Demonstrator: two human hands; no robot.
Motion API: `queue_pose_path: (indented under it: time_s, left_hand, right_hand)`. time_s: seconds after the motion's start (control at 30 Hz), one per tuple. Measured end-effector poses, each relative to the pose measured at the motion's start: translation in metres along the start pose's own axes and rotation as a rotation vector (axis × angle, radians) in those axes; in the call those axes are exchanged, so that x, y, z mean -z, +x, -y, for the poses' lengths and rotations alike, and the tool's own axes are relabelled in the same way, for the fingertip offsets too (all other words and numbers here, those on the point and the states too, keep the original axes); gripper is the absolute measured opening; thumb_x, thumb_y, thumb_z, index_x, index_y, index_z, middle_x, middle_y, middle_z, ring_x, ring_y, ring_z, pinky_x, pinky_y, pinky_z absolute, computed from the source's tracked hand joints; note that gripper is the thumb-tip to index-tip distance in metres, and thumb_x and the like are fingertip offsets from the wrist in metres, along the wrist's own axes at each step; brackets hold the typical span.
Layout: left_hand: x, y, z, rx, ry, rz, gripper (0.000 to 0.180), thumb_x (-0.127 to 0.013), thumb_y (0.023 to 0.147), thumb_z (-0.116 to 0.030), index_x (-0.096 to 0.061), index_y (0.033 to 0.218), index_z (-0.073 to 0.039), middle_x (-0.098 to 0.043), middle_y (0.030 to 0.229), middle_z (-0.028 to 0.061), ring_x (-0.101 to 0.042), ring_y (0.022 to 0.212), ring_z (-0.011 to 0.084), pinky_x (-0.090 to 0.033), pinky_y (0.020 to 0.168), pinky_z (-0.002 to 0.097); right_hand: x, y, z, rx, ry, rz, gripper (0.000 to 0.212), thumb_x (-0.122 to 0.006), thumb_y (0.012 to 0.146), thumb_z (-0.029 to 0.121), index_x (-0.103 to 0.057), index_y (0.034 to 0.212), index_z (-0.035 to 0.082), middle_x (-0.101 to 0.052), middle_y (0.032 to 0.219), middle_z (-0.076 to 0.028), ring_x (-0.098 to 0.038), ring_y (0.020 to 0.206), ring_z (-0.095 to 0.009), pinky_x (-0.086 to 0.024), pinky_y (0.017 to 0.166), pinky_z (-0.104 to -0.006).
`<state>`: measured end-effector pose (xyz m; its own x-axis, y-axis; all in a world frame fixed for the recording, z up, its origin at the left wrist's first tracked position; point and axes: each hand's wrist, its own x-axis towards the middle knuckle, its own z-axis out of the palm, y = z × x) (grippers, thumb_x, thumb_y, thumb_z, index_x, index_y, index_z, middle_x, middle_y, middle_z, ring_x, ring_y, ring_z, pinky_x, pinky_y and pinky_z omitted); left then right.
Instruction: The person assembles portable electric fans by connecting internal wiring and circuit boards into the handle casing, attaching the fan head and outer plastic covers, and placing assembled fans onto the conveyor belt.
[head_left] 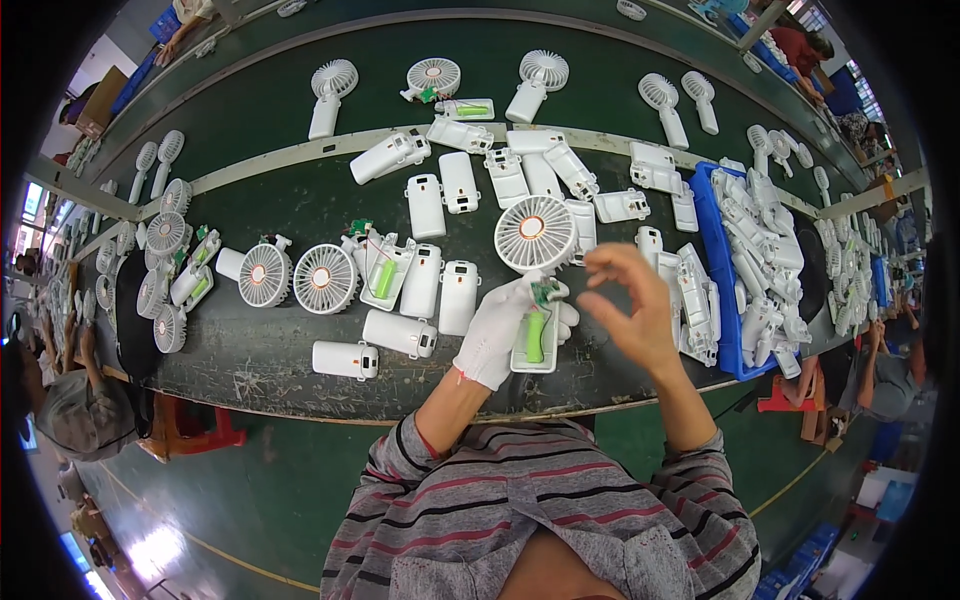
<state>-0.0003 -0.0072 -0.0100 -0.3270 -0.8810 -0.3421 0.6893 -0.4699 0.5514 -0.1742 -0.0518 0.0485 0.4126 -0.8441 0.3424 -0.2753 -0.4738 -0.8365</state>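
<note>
My left hand (494, 333), in a white knitted glove, is closed around a handheld fan whose handle is uncovered. Its round white fan head (537, 233) with an orange ring points away from me. Inside the handle shell lie a green battery (536, 337) and a small green circuit board (545, 291). Bare and raised just right of the fan, my right hand (632, 305) has its fingers curved and apart, with nothing visible between them. White handle covers (459, 297) lie on the table left of the glove.
A blue bin (716, 270) heaped with white plastic shells stands at the right. Two fan heads (325, 279) and an uncovered handle with a battery (384, 278) lie left. Finished-looking fans (543, 84) rest on the green belt (460, 40) beyond a pale rail. Other people sit at both sides.
</note>
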Motion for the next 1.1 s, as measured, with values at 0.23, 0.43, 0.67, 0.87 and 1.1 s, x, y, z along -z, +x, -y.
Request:
queue_pose_path:
  time_s: [0.23,0.43,0.67,0.87,1.1]
  left_hand:
    - [-0.016,-0.002,0.01,-0.012,0.029,-0.122,0.024,-0.04,0.09,-0.006,-0.053,0.108,0.003,-0.063,0.085,0.0126,-0.065,0.066,0.0215,-0.055,0.06,0.0303]
    - [-0.017,-0.008,0.008,-0.117,-0.016,0.004,0.038,-0.043,0.098,-0.031,-0.05,0.112,0.004,-0.062,0.089,0.0146,-0.065,0.073,0.0237,-0.056,0.065,0.0341]
    - [-0.026,-0.009,0.006,-0.145,-0.011,-0.094,0.039,-0.044,0.097,-0.031,-0.048,0.111,0.006,-0.062,0.09,0.0181,-0.064,0.076,0.0247,-0.054,0.067,0.0337]
    - [-0.027,-0.009,0.012,-0.114,-0.014,0.004,0.034,-0.043,0.098,-0.025,-0.052,0.11,0.006,-0.063,0.088,0.0151,-0.063,0.074,0.0195,-0.053,0.067,0.0314]
    - [-0.014,-0.007,0.015,-0.089,0.007,-0.055,0.038,-0.046,0.097,-0.028,-0.051,0.113,0.006,-0.064,0.093,0.0172,-0.065,0.079,0.025,-0.056,0.07,0.0361]
  right_hand:
    - [-0.014,-0.013,-0.001,0.164,-0.13,-0.009,0.03,-0.069,0.069,-0.006,-0.061,0.097,0.0,-0.061,0.09,-0.011,-0.061,0.074,-0.02,-0.049,0.065,-0.0284]
    - [-0.016,-0.024,-0.012,-0.094,0.171,-0.12,0.017,-0.064,0.077,-0.007,-0.061,0.093,-0.003,-0.064,0.093,-0.009,-0.061,0.078,-0.013,-0.05,0.069,-0.0247]
    - [-0.022,-0.026,-0.011,-0.252,0.415,-0.172,0.023,-0.063,0.078,-0.009,-0.058,0.1,-0.003,-0.058,0.09,-0.002,-0.056,0.079,-0.007,-0.046,0.068,-0.0197]
    - [-0.026,-0.021,-0.015,-0.223,0.329,-0.255,0.022,-0.062,0.078,-0.01,-0.059,0.098,-0.003,-0.059,0.088,-0.002,-0.054,0.078,-0.007,-0.045,0.07,-0.0196]
    - [-0.018,-0.017,-0.012,-0.027,0.033,-0.159,0.019,-0.067,0.071,-0.009,-0.064,0.088,-0.002,-0.062,0.088,-0.007,-0.058,0.075,-0.013,-0.047,0.068,-0.0236]
